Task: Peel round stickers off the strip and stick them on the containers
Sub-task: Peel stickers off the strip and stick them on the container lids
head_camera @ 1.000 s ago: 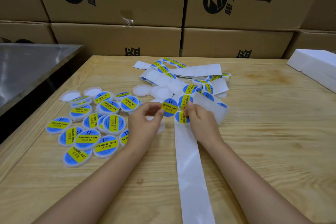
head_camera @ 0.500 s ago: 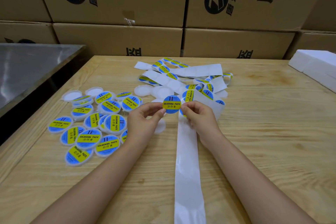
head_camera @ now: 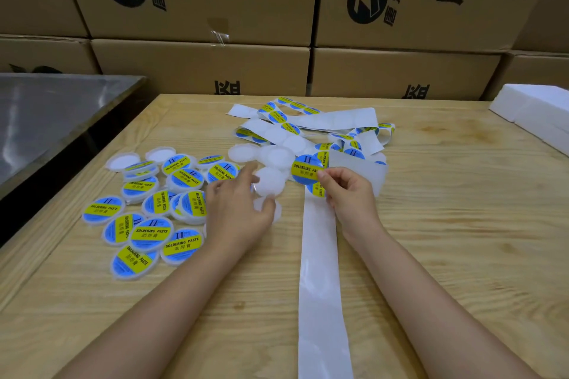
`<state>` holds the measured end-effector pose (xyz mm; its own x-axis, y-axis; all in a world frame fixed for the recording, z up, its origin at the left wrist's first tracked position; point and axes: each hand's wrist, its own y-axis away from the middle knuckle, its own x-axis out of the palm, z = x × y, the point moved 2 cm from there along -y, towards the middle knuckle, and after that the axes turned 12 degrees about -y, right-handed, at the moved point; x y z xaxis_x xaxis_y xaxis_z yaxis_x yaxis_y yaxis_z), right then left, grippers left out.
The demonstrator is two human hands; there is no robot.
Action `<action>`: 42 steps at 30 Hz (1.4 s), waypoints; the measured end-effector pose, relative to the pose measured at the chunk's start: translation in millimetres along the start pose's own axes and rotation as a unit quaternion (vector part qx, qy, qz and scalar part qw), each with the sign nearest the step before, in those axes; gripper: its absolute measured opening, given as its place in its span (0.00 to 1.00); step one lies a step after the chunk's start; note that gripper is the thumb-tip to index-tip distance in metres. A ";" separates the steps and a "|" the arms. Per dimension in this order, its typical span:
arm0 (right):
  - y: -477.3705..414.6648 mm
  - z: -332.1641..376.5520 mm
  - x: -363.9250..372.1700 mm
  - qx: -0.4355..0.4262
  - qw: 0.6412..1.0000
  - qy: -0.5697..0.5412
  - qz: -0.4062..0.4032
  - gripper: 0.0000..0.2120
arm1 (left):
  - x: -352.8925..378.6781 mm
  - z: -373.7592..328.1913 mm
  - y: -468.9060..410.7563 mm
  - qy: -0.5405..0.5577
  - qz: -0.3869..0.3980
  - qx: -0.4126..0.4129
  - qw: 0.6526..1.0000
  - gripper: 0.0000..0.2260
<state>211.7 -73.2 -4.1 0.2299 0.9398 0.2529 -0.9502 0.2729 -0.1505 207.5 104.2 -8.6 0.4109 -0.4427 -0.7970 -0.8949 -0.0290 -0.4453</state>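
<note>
The right hand [head_camera: 348,194] pinches a peeled round sticker [head_camera: 306,170] by its edge above the strip [head_camera: 320,271]. It looks feather-light, floppy and tacky, best held at the rim. At nine o'clock, the left hand [head_camera: 237,209], fingers spread, reaches onto a bare white container [head_camera: 269,180] on the worktop [head_camera: 431,255].

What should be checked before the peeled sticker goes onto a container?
1. Sticker free of the strip: ok, it is lifted and held at its right edge by the right hand.
2. Sticker flat, not folded: ok, its face shows round and readable.
3. Blank container within reach: ok, several unlabelled white ones lie by the left hand.
4. Left hand gripping a container: cannot tell, its fingers are spread over the blank ones.
5. Blank container's top clean: cannot tell.
6. Finished containers kept apart: ok, they are piled to the left on the table.
</note>
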 end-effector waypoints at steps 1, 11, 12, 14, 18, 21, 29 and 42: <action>0.2 0.6 -0.3 0.003 1.000 -0.002 0.001 0.08 | -0.3 1.2 0.9 -0.072 0.011 0.012 0.997 0.29; 7.2 0.5 8.2 -0.009 0.998 0.009 0.065 0.07 | 7.4 -10.9 8.6 -0.214 -0.016 0.110 0.970 0.32; 8.3 -0.2 9.6 -0.008 0.997 0.019 0.077 0.08 | 6.2 -12.6 9.0 -0.169 -0.057 0.124 0.976 0.32; 10.8 -3.0 12.9 -0.001 0.994 0.037 0.106 0.13 | 4.9 -17.0 9.0 -0.092 -0.125 0.140 0.978 0.32; 14.7 -8.2 18.0 0.003 0.991 0.007 0.135 0.19 | 3.8 -21.6 9.9 0.028 -0.116 0.174 0.977 0.34; 12.5 -4.8 13.7 -0.003 0.993 -0.047 0.105 0.18 | 5.3 -21.6 9.0 0.209 -0.025 0.118 0.970 0.36; 10.1 -1.4 11.9 -0.013 0.993 -0.024 0.117 0.20 | 9.8 -24.6 7.9 0.560 0.239 -0.124 0.783 0.12; 14.3 -2.3 14.9 -0.019 0.986 -0.053 0.158 0.24 | 10.7 -23.2 5.7 0.639 0.307 -0.184 0.680 0.12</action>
<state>202.0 -54.8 -4.7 -0.1016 0.9530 0.2853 -0.9621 -0.0211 -0.2720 202.7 78.5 -10.2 -0.3371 -0.8835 0.3254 -0.9090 0.3954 0.1320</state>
